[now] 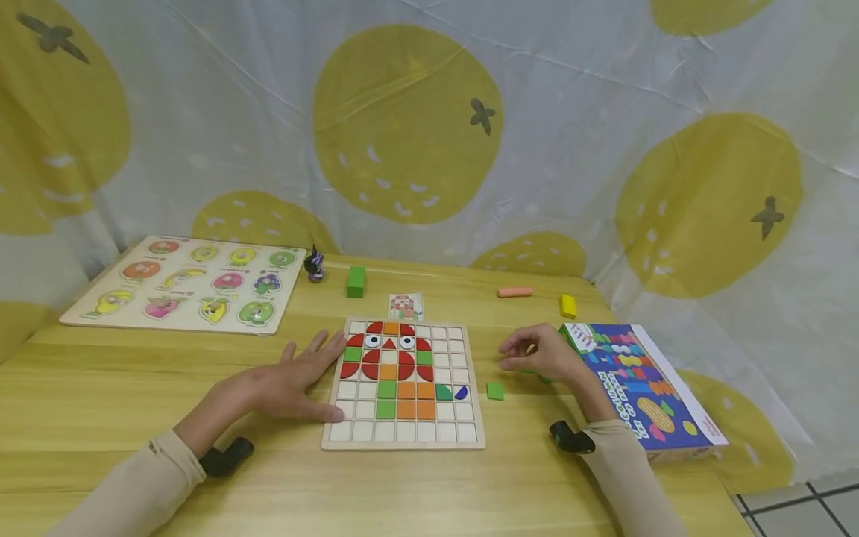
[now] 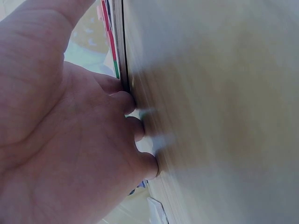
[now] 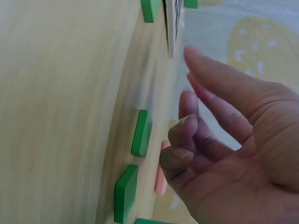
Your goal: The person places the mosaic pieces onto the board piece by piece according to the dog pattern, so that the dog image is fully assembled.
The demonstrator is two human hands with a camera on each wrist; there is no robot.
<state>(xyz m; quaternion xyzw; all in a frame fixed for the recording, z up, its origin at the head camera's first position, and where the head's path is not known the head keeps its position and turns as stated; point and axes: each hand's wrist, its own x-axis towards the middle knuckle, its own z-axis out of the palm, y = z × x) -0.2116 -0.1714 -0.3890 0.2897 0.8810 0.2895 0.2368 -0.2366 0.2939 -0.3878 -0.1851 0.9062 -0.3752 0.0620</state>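
A wooden grid board lies in the middle of the table, part-filled with red, orange and green tiles that form an owl. My left hand lies flat on the table, its fingers against the board's left edge. My right hand hovers to the right of the board with fingers loosely curled and nothing in them. Green square tiles lie on the table just under it. Another green tile sits between that hand and the board.
A colourful box lies at the right, close to the table edge. A fruit peg puzzle sits at the back left. Along the back are a small dark figurine, green block, pattern card, pink block and yellow block.
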